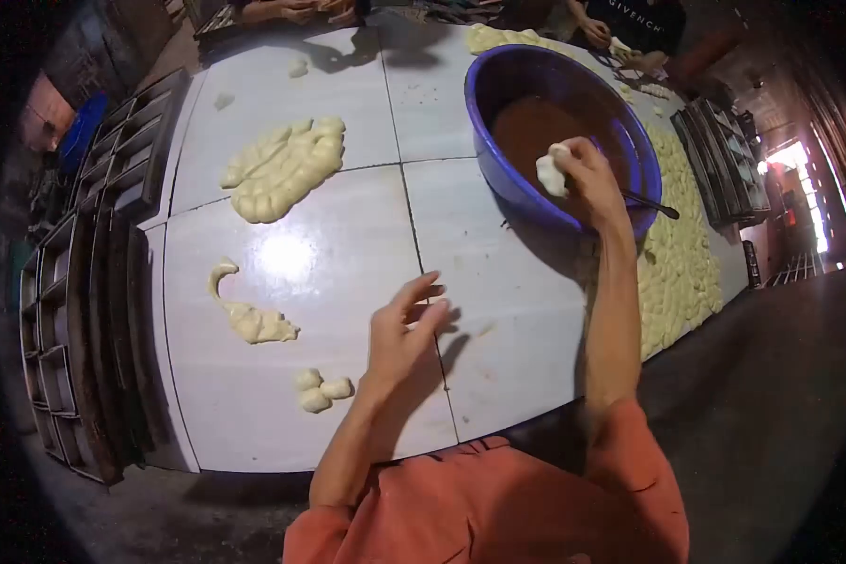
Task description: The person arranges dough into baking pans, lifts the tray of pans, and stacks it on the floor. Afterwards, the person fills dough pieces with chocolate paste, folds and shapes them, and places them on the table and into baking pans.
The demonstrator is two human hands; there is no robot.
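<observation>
Over the near side of a purple tub (484,155), my right hand (587,179) is closed on a pale lump of dough (552,173). Brown filling (531,127) lies in the tub, and a dark handle (650,203) sticks out over its rim. My left hand (409,329) hovers above the white tiled table, fingers apart and holding nothing. To its left are a torn strip of dough (258,322) with a curled tail and a cluster of 3 small dough balls (314,399). Farther back rests a larger group of dough pieces (287,169).
Many small dough pieces (677,282) cover the table's right side. Wooden divided trays (61,348) stack along the left edge, with more trays (724,160) at the right. Two small bits of dough (298,68) lie near the back. Other people's hands (597,34) work at the far side.
</observation>
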